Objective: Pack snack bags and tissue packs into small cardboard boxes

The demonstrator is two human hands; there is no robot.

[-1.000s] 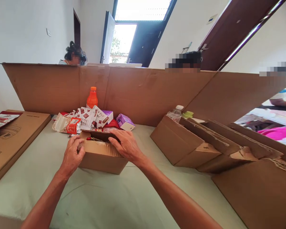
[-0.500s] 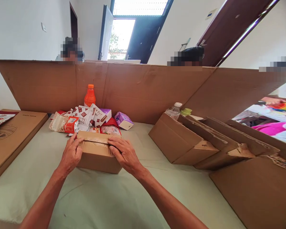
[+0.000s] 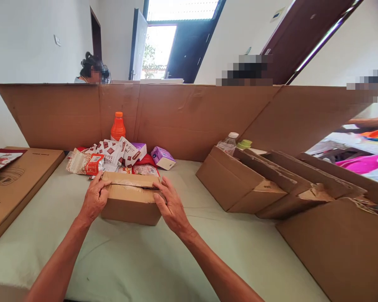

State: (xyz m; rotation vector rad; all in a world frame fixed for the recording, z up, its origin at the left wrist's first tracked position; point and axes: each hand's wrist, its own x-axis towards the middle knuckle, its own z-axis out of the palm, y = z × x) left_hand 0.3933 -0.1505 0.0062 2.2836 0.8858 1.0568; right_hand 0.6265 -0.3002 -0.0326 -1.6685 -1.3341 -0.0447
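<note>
A small cardboard box (image 3: 130, 206) sits on the green cloth in front of me, its top flaps folded down with a narrow gap between them. At its left end, my left hand (image 3: 96, 197) grips the side, thumb and fingers over the upper edge. My right hand (image 3: 172, 206) holds the right end, with fingertips on the top corner. Just behind the box lies a heap of packaged food: white and brown sachets (image 3: 111, 152), a red and beige packet (image 3: 83, 162) and a purple carton (image 3: 163, 158). An orange bottle (image 3: 118, 127) stands behind the heap.
A tall cardboard panel (image 3: 182, 117) crosses the back, with people's heads beyond it. Several open cardboard boxes (image 3: 236, 180) stand at the right, one holding a clear bottle (image 3: 231, 141). A flat carton (image 3: 28, 180) with a packet (image 3: 3, 160) on it lies at the left.
My right hand has slid from the top of the box toward its right end, uncovering more of the flap. My left hand stays at the left end.
</note>
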